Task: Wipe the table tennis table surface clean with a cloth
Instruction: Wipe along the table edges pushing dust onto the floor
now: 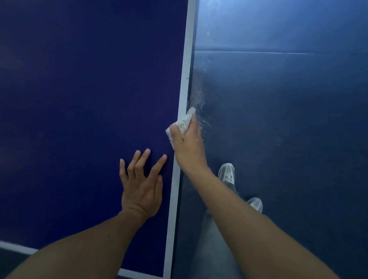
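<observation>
Table top: a dark blue table tennis surface (73,101) is seen filling the left half of the view, its near corner lying at the lower middle
Left hand: the left hand (142,186) is laid flat on the blue top close to the right-hand edge; the fingers are kept straight and spread, and nothing is held
Edge marking: a white border stripe (185,87) is seen along the table's right side, from the top of the view down to the near corner
Cloth: a crumpled white cloth (183,121) is bunched up and pressed against the stripe at the very edge of the table, beyond the left fingertips and to their right
Right hand: the right hand (188,147) is curled round the cloth from behind, so the cloth is gripped
Dust: pale specks (200,101) are seen just off the table edge, beside and beyond the cloth
Legs: a grey trouser leg (212,253) and light grey shoes (227,172) are seen under the right forearm, beside the table
Floor: a blue floor (293,135) is seen on the right, crossed by a thin seam (280,52) higher up
</observation>
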